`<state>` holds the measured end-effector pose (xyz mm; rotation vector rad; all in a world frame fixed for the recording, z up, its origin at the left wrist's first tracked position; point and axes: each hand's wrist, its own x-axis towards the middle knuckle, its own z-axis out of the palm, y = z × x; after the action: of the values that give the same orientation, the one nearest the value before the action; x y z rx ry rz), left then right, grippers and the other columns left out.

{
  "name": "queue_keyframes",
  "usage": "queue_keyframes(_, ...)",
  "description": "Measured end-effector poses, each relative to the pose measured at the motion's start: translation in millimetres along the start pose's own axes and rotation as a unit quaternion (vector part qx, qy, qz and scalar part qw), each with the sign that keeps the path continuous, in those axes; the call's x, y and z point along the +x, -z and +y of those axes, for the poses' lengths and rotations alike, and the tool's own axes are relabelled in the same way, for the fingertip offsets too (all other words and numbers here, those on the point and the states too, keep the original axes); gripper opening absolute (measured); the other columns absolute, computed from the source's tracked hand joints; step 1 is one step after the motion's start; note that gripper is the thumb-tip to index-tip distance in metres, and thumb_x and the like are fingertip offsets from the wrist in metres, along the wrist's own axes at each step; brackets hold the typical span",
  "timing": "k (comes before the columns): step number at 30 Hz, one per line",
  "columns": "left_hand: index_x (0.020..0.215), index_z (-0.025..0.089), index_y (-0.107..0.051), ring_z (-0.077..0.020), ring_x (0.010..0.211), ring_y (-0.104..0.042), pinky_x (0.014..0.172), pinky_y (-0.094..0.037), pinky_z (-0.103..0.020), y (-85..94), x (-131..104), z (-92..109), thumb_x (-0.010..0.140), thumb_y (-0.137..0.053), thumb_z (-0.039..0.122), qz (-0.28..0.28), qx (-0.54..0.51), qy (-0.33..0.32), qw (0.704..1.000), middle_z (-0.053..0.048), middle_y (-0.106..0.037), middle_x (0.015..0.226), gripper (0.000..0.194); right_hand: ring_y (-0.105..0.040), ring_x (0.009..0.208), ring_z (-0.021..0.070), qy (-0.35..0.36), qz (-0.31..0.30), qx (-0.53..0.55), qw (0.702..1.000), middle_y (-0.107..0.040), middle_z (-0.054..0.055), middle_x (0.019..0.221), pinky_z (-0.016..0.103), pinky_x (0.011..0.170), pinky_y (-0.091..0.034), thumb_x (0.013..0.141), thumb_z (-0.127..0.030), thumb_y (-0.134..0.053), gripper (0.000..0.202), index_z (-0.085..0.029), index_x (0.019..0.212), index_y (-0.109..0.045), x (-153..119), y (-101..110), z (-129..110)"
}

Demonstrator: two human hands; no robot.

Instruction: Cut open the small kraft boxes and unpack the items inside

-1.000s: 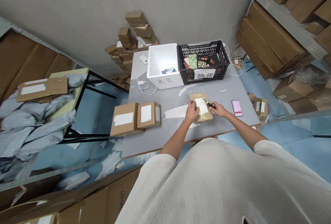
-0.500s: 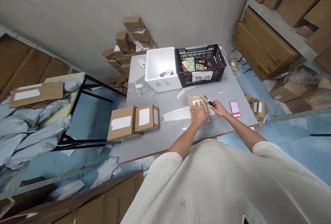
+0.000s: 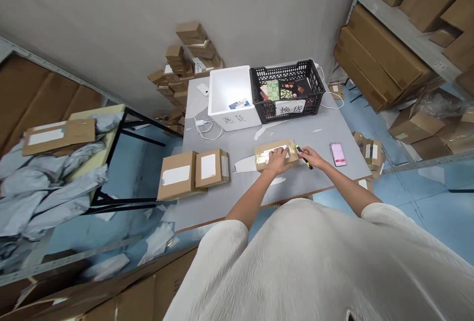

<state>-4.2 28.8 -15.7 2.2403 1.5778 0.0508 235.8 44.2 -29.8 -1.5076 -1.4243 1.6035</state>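
A small taped cardboard box [image 3: 262, 157] with a white label lies crosswise on the grey table [image 3: 244, 195]. My left hand [image 3: 279, 161] rests on its top with the fingers laid out over the label. At the box's right end, my right hand [image 3: 310, 156] grips a black and yellow utility knife [image 3: 304, 158], whose tip is at the taped end. Whether the blade touches the tape is too small to tell. Torn white paper [image 3: 245, 164] sticks out from beneath the box on the left.
Two labelled cartons [image 3: 177, 177] stand at the table's left. Behind are a white foam bin [image 3: 231, 122] and a black crate [image 3: 318, 89] holding books. A phone [image 3: 337, 154] lies at the right. Parcels fill a side table [image 3: 111, 138] and shelves [image 3: 385, 10].
The box has been turned from lengthwise to crosswise, its taped end now facing right. My right hand has brought the knife down to that end; my left hand has shifted slightly left.
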Motion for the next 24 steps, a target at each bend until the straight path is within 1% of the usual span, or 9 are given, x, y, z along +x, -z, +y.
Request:
queue_keyframes(2,0.153,0.029,-0.052,-0.0376,0.143,-0.052,0.12,-0.037,-0.052,-2.3,-1,7,0.09,-0.081,0.042,0.005,-0.001,0.0,1.0,-0.016,-0.058,0.149,0.071,-0.078,0.096,0.0231,-0.025,-0.038,0.043,0.998,-0.081,0.004,0.096,0.033,0.088,-0.059,0.085,-0.061,-0.079,0.043,-0.027,0.098,-0.057,-6,2,-1)
queue_keyframes(5,0.144,0.027,-0.056,-0.0372,0.142,-0.053,0.119,-0.039,-0.051,-5.9,-1,10,0.086,-0.086,0.04,-0.001,-0.001,-0.018,1.0,-0.014,-0.06,0.142,0.067,-0.078,0.087,0.0226,-0.046,-0.088,0.036,0.994,-0.08,0.005,0.094,0.029,0.076,-0.059,0.088,-0.06,-0.077,0.038,-0.025,0.096,-0.063,-14,13,0)
queue_keyframes(7,0.142,0.026,-0.057,-0.0374,0.142,-0.054,0.121,-0.038,-0.052,-8.6,-1,8,0.083,-0.089,0.038,0.0,-0.003,-0.023,1.0,-0.014,-0.06,0.14,0.068,-0.075,0.079,0.021,-0.033,-0.084,-0.03,0.995,-0.077,0.003,0.085,0.027,0.067,-0.056,0.093,-0.059,-0.071,0.036,-0.023,0.091,-0.067,-18,24,3)
queue_keyframes(10,0.139,0.024,-0.059,-0.037,0.139,-0.057,0.126,-0.034,-0.054,-13.5,2,5,0.08,-0.092,0.037,0.011,-0.006,-0.027,1.0,-0.014,-0.06,0.138,0.068,-0.069,0.07,0.0183,0.0,-0.04,-0.15,0.988,-0.072,0.0,0.073,0.025,0.062,-0.051,0.098,-0.056,-0.063,0.036,-0.022,0.091,-0.071,-18,44,6)
queue_keyframes(13,0.133,0.022,-0.063,-0.0354,0.133,-0.061,0.131,-0.03,-0.055,-18.9,6,2,0.078,-0.094,0.035,0.024,-0.002,-0.035,0.999,-0.014,-0.06,0.134,0.064,-0.07,0.069,0.0176,0.026,-0.046,-0.218,0.975,-0.075,0.001,0.081,0.025,0.065,-0.05,0.1,-0.05,-0.061,0.034,-0.021,0.107,-0.077,-13,63,2)
queue_keyframes(15,0.131,0.022,-0.064,-0.0347,0.13,-0.063,0.132,-0.029,-0.057,-22.2,7,0,0.078,-0.094,0.034,0.03,0.0,-0.043,0.999,-0.014,-0.061,0.133,0.062,-0.071,0.074,0.0185,0.051,-0.08,-0.265,0.96,-0.078,0.003,0.085,0.026,0.07,-0.05,0.101,-0.046,-0.062,0.034,-0.021,0.116,-0.079,-7,72,-4)
queue_keyframes(17,0.131,0.022,-0.064,-0.0345,0.13,-0.063,0.132,-0.03,-0.058,-24.9,7,-2,0.078,-0.095,0.034,0.037,-0.003,-0.048,0.998,-0.014,-0.061,0.134,0.062,-0.071,0.078,0.0206,0.071,-0.108,-0.328,0.936,-0.079,0.003,0.086,0.028,0.074,-0.049,0.102,-0.043,-0.061,0.034,-0.022,0.12,-0.081,2,77,-11)
queue_keyframes(21,0.134,0.025,-0.062,-0.0335,0.127,-0.065,0.132,-0.031,-0.059,-29.1,6,-5,0.08,-0.094,0.036,0.046,-0.003,-0.053,0.998,-0.013,-0.062,0.134,0.063,-0.072,0.095,0.0266,0.097,-0.103,-0.439,0.887,-0.083,0.006,0.105,0.032,0.081,-0.047,0.104,-0.04,-0.06,0.03,-0.029,0.12,-0.084,21,75,-23)
queue_keyframes(24,0.135,0.026,-0.062,-0.0332,0.125,-0.066,0.132,-0.032,-0.06,-31.3,5,-6,0.081,-0.093,0.036,0.052,-0.001,-0.053,0.997,-0.012,-0.062,0.132,0.063,-0.07,0.1,0.0287,0.112,-0.101,-0.466,0.872,-0.082,0.009,0.114,0.034,0.082,-0.045,0.105,-0.037,-0.056,0.031,-0.03,0.118,-0.083,29,67,-27)
